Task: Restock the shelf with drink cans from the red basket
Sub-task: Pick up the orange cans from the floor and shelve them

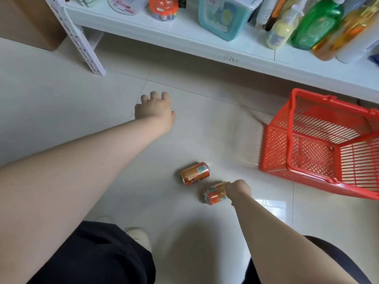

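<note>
One orange can (215,194) is gripped on its side by the right hand (239,190) at the floor, probably to be lifted to the white shelf (184,35); a second can (194,173) lies just beside it, near the tipped red basket (276,144). The left hand (154,108) is held forward, loosely curled on nothing, perhaps for balance.

Pretty plain room: glossy cream floor tiles (61,95) with a glare patch (270,203), a white shelf (205,51) on a perforated upright (82,44), brown cardboard box (26,21) beside it.
</note>
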